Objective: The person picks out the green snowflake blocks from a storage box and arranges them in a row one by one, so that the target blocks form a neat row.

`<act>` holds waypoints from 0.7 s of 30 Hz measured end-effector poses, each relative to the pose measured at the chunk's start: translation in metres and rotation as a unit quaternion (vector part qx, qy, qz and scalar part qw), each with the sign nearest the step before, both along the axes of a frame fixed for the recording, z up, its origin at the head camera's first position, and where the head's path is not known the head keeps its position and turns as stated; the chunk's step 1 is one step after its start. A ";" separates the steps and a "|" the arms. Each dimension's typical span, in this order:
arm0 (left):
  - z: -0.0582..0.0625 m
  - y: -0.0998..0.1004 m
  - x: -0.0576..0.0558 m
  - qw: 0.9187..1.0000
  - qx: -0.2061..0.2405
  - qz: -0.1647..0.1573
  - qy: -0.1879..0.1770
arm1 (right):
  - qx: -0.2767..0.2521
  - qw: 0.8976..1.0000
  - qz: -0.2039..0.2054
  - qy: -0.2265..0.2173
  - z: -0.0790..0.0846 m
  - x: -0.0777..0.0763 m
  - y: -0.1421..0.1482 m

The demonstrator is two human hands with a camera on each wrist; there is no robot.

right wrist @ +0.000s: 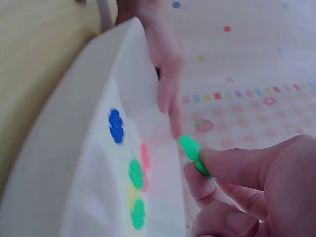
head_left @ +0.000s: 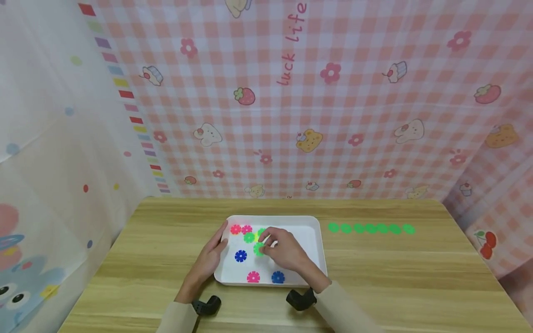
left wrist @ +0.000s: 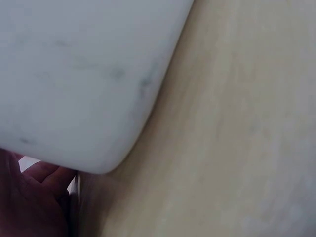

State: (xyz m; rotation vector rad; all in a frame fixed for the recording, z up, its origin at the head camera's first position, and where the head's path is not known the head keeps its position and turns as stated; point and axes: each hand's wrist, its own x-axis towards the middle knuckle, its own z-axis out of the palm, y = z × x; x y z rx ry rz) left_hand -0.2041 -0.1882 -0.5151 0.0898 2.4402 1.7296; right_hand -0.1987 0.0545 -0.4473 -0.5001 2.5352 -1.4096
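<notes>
A white rectangular tray [head_left: 306,240] lies on the wooden table. My left hand [head_left: 208,259] grips its left side, thumb at the rim and fingers along the outer wall. Over the middle of the tray, my right hand [head_left: 287,252] pinches a green flower-shaped plastic disc [right wrist: 189,148] between thumb and fingertips. Inside the tray are more notched discs: a blue disc [head_left: 240,255], a pink disc [head_left: 253,277], another blue disc [head_left: 278,277], a green disc [head_left: 249,237] and two pinkish-red ones at the far left corner. A yellow disc is partly hidden near my right fingers.
Several green discs [head_left: 370,228] form a row on the table [head_left: 395,277] to the right of the tray. Black wrist-worn devices [head_left: 300,299] sit at both wrists. A pink checked cloth [head_left: 270,115] hangs behind the table, with a pale cloth at the left.
</notes>
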 end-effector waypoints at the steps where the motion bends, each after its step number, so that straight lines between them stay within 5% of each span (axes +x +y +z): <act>1: 0.000 0.000 0.000 1.000 -0.001 0.000 0.000 | -0.003 1.000 -0.003 0.002 0.002 -0.001 0.004; 10: -0.001 0.000 0.000 1.000 0.001 0.001 -0.004 | -0.003 0.997 -0.071 0.020 0.017 -0.007 0.041; 21: 0.001 0.001 0.000 1.000 -0.001 0.000 0.002 | -0.063 0.990 -0.127 -0.022 0.016 -0.013 0.092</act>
